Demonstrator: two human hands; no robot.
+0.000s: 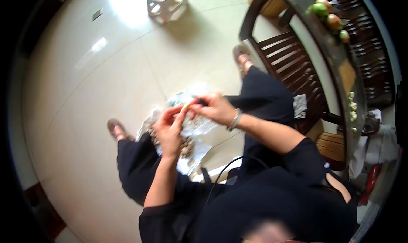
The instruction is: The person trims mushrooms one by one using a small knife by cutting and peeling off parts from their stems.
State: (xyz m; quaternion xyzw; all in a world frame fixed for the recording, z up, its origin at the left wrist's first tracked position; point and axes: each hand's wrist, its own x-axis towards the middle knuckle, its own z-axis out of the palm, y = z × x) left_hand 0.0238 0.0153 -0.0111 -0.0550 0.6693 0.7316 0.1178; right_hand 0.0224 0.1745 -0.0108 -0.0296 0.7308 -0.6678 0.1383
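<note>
My left hand (169,130) is closed in a pinch on a small pale yellowish piece (185,108), its fingertips close to those of the other hand. My right hand (217,110), with a bracelet at the wrist, is closed around a small tool with a dark end (202,102) and some red near the fingers; its exact kind is too blurred to tell. Below both hands, between the legs, white plastic bags (202,147) lie spread. Small brownish lumps (187,146) rest on them, partly hidden by my left hand.
To the right stands a dark wooden slatted chair (293,62) with a grey cloth (300,106) on it. Beside it, a long table (346,73) bears several red-green fruits (334,22) and pale pieces (352,107). A plastic stool (167,5) stands ahead on the tiled floor (97,111).
</note>
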